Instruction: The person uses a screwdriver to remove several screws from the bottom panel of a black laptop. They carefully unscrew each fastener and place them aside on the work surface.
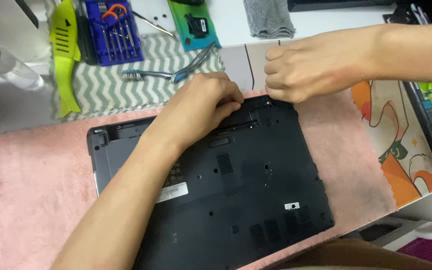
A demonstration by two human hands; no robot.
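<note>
Laptop: one, black, upside down (236,195) on a pink mat (31,185), under both hands.
Left hand: (201,107) fingers curled, pressing the laptop's rear edge.
Right hand: (308,65) fist-like, fingertips pinched at the rear corner; grip unclear.
Beyond the hands: one toothbrush (148,75), one blue screwdriver set (113,30), one grey cloth (268,17).

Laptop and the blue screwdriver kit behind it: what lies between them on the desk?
In the head view, between the upturned black laptop and the blue screwdriver kit lies a grey-and-white zigzag cloth, with a blue-handled toothbrush and pliers resting on it.
</note>
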